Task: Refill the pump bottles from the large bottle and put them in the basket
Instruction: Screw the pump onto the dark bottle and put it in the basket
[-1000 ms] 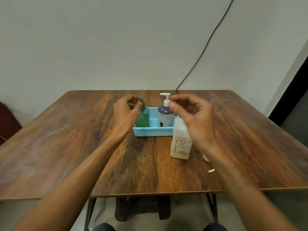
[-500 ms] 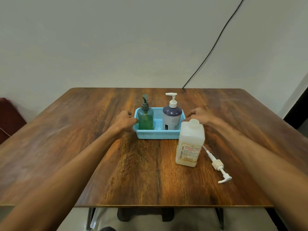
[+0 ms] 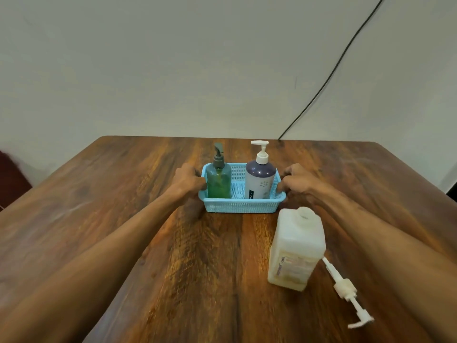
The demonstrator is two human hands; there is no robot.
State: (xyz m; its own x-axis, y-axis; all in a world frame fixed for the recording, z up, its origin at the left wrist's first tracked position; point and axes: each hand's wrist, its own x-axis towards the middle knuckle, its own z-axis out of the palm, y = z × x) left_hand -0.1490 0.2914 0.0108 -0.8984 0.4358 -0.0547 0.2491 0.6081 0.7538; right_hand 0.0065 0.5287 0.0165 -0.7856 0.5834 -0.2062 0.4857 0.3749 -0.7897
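A light blue mesh basket [image 3: 241,206] stands on the wooden table [image 3: 99,206]. Inside it, upright, are a green pump bottle [image 3: 218,180] on the left and a purple-and-white pump bottle [image 3: 259,179] on the right. My left hand [image 3: 188,180] grips the basket's left end and my right hand [image 3: 295,180] grips its right end. The large white bottle [image 3: 295,248] stands open-necked in front of the basket to the right. Its white pump [image 3: 346,290] lies on the table beside it.
A black cable [image 3: 331,75] runs down the pale wall to the table's far edge. A dark reddish object [image 3: 10,179] shows at the left edge. My forearms stretch over the near half of the table.
Both hands dropped from the pump tops to the basket's two ends and now grip them. The camera has moved closer over the table.
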